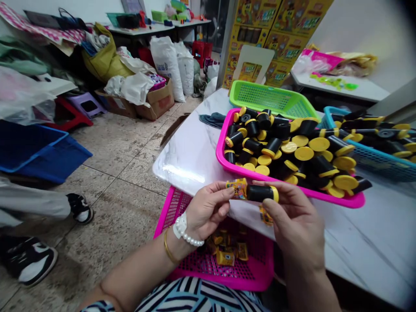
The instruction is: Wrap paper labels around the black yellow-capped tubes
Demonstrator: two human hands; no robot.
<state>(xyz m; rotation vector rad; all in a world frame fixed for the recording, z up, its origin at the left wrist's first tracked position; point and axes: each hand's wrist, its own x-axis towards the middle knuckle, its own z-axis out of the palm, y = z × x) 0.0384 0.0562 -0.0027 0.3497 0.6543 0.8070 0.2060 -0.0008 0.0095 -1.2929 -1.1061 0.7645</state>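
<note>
My left hand pinches a small yellow printed label piece at the end of a black cylinder with a yellow cap. My right hand grips that cylinder from the other side, and a second yellow piece shows under its fingers. Both hands hover over the near edge of the white marble table. Just behind them a pink tray is heaped with several black and yellow cylinders. On my lap a pink basket holds several yellow labelled pieces.
A green basket and a blue basket of more cylinders stand behind the pink tray. Yellow cartons are stacked at the back. Left on the floor are a blue crate, bags, boxes and another person's shoes.
</note>
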